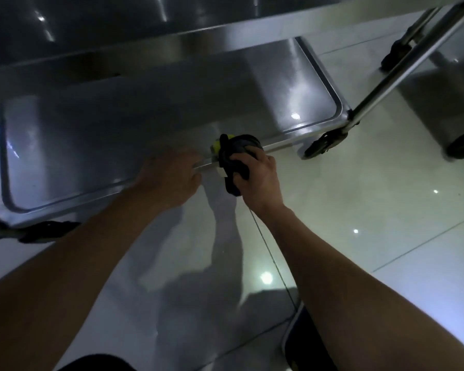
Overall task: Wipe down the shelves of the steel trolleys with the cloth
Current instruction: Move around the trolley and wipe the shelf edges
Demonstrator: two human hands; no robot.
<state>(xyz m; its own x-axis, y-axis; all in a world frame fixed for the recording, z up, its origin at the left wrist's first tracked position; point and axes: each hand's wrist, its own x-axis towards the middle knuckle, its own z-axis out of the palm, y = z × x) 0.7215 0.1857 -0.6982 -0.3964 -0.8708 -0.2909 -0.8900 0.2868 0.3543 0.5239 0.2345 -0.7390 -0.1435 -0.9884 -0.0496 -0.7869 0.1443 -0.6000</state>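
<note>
1. Head view showed the right hand [255, 178] gripping a dark cloth [235, 156] with a yellow-green patch, bunched on the near edge of the trolley's bottom shelf [118, 135].
2. Left hand [169, 178] rested on that same near edge just beside the cloth, fingers relaxed, holding nothing.
3. A black caster [324, 143] sat under the shelf's near right corner.

The dark bunched cloth with a yellow patch [235, 159] sits on the near rim of the steel trolley's bottom shelf [145, 129], right hand [257, 180] on it, left hand [169, 178] just left.
</note>
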